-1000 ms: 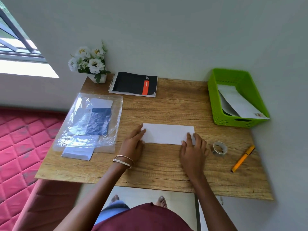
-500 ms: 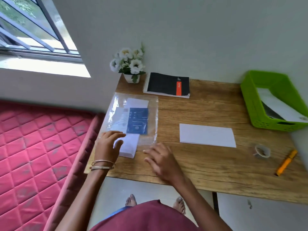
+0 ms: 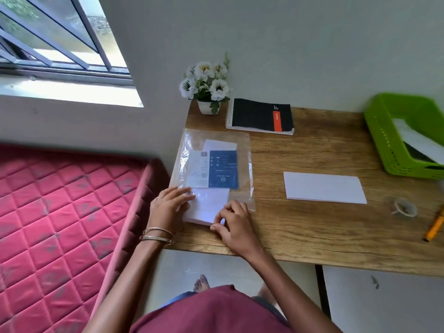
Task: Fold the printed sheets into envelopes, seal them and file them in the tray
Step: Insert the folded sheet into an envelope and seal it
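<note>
A person in a maroon top is standing at a wooden counter (image 3: 312,227), both hands working at a stack of white envelopes (image 3: 209,207) that is protruding from the near end of a clear plastic sleeve (image 3: 242,150) at the counter's left edge. The left hand (image 3: 168,207) is lying on the stack's left side, its grip loose, with the fingers stretched flat across the plastic and paper. The right hand (image 3: 234,224) is curling its grip at the stack's near right corner, thumb and fingertips pinching the envelope edge. A blue printed card (image 3: 222,169) is showing through the sleeve just beyond the envelopes. A folded white sheet (image 3: 324,187) is lying flat in the middle of the counter, well apart from the hands. To the far right, a green tray (image 3: 384,143) is holding white paper, while a roll of tape (image 3: 404,207) and an orange pen (image 3: 436,225) are sitting near the front right. A black notebook (image 3: 259,115) and a pot of white flowers (image 3: 207,85) are resting against the wall, and a red quilted mattress (image 3: 60,224) is lying below the window.
</note>
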Available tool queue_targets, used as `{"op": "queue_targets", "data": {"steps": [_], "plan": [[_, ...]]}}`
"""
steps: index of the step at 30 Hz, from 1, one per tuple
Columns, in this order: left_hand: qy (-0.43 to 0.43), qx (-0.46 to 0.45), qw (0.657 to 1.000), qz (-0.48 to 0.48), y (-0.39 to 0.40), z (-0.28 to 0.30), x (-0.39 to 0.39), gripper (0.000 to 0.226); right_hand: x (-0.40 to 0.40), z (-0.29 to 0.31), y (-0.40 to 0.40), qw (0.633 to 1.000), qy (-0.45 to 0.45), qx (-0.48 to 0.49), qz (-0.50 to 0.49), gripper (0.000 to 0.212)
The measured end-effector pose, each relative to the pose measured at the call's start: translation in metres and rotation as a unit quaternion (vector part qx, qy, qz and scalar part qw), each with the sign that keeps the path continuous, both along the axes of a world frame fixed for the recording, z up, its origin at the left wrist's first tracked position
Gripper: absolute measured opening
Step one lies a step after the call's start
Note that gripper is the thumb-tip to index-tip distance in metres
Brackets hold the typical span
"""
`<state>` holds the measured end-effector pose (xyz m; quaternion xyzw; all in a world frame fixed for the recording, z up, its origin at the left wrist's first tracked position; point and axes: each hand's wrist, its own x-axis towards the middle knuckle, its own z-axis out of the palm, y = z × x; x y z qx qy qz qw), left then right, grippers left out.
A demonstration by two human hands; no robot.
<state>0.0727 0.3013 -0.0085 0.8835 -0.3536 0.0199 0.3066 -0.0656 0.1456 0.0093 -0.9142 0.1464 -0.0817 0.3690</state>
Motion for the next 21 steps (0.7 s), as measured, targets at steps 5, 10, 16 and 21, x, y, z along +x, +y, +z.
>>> {"op": "queue_targets", "data": {"steps": [5,10,16,21], "plan": [[0.06,-0.028,0.998,-0.007,0.001,0.001,0.002,0.031,-0.014,0.037,-0.017,0.992,0.02,0.036,0.119,0.024],[0.129,-0.069,0.988,0.047,-0.006,0.019,0.002,0.039,-0.018,0.112,-0.038,0.959,-0.021,0.182,0.217,0.011],[0.209,-0.274,0.939,-0.001,-0.035,0.077,-0.01,0.021,-0.018,0.171,-0.06,0.891,-0.16,0.417,0.08,0.003],[0.277,-0.324,0.901,-0.081,-0.067,0.123,-0.028,0.063,-0.015,0.187,-0.087,0.824,-0.232,0.506,-0.106,0.01]]}}
